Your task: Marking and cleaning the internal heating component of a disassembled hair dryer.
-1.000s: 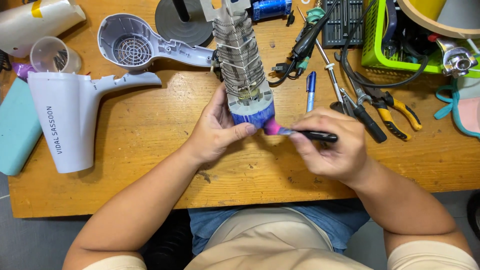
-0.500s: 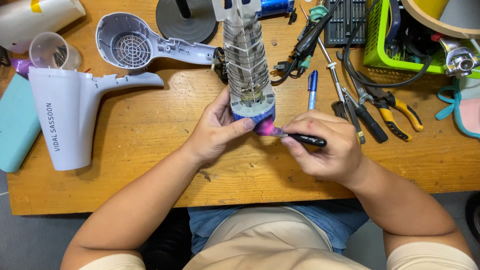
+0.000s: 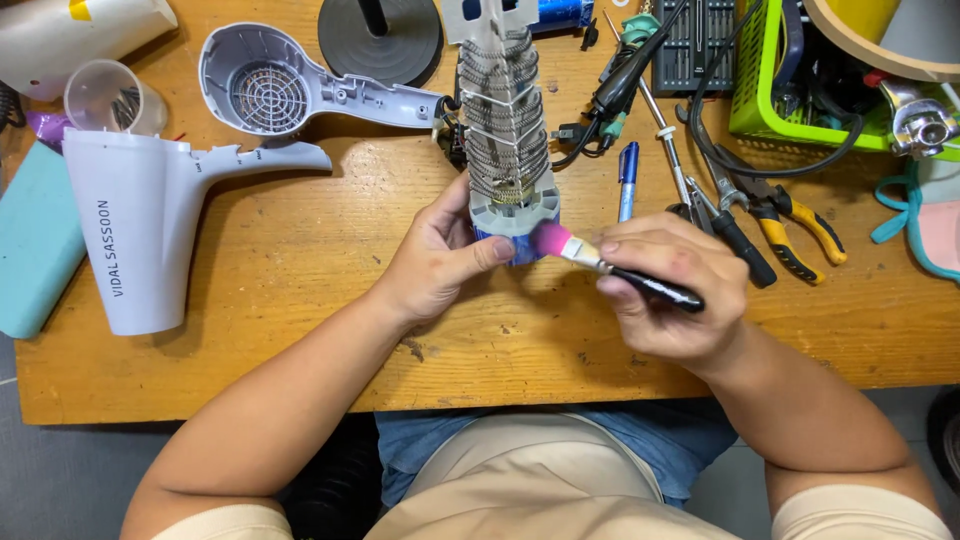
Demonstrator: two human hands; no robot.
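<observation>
My left hand grips the base of a hair dryer's heating element assembly, a tall coil-wound core on a grey and blue motor housing that stands on the wooden table. My right hand holds a small brush with a black handle and a pink tip. The pink tip touches the lower right side of the housing.
Two white hair dryer shell halves lie at the left, beside a clear cup and a teal block. Right of the core lie a blue pen, pliers with yellow handles, screwdrivers and a green basket.
The brush tip has shifted slightly right along the base of the housing. My left hand keeps its grip.
</observation>
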